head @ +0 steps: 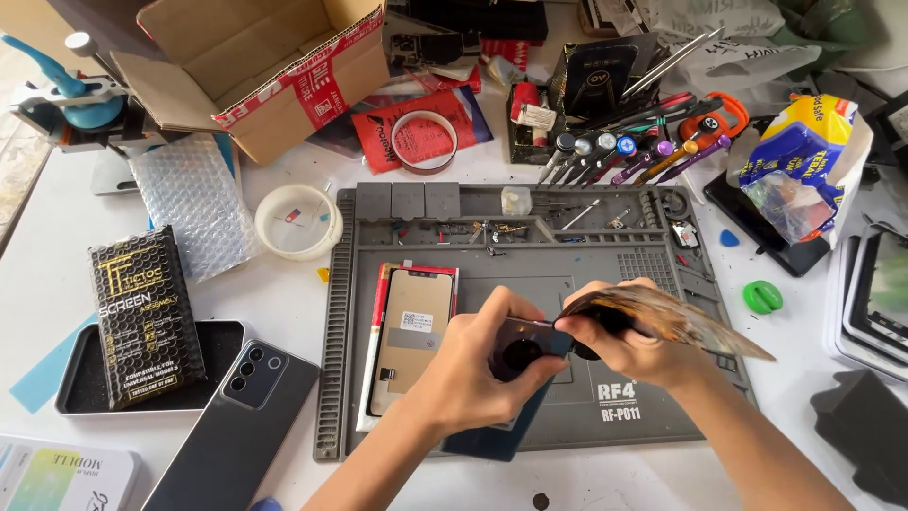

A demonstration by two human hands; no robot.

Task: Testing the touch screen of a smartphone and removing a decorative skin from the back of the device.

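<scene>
Gripping a dark phone (526,343) over the grey mat (653,407), the left hand (478,374) closes its fingers round the body while the right hand (629,348) pinches a thin, glossy panel (667,317) lifted at an angle. Both hands hide most of the phone. Beside them lies a screen part (414,336); screwdrivers (624,151), a cardboard box (255,66) and another phone (241,416) crowd the bench.

A white worktable (284,312) in bright, even light fills the view, patterned floor (17,142) at its left edge.
</scene>
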